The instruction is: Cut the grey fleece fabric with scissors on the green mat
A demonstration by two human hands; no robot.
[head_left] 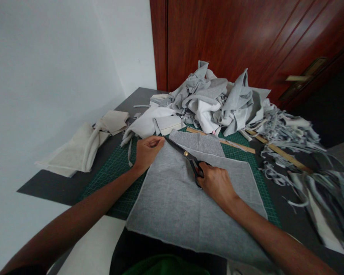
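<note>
A large grey cloth [177, 198] lies over the green cutting mat [114, 168] and hangs past the table's near edge. My right hand [218, 185] is closed around the black handles of a pair of scissors [186, 154]. The blades point up and left to the cloth's far left corner and look nearly closed. At that corner my left hand [149, 151] pinches the cloth edge between thumb and fingers, right by the blade tips. Beyond the scissors, a darker grey fabric piece [200, 142] lies partly under the cloth.
A heap of grey and white fabric [215, 99] stands at the back against the wooden door [232, 34]. Folded cream cloth [77, 149] lies on the left by the wall. Wooden rulers [237, 146] and shredded scraps [289, 128] lie to the right.
</note>
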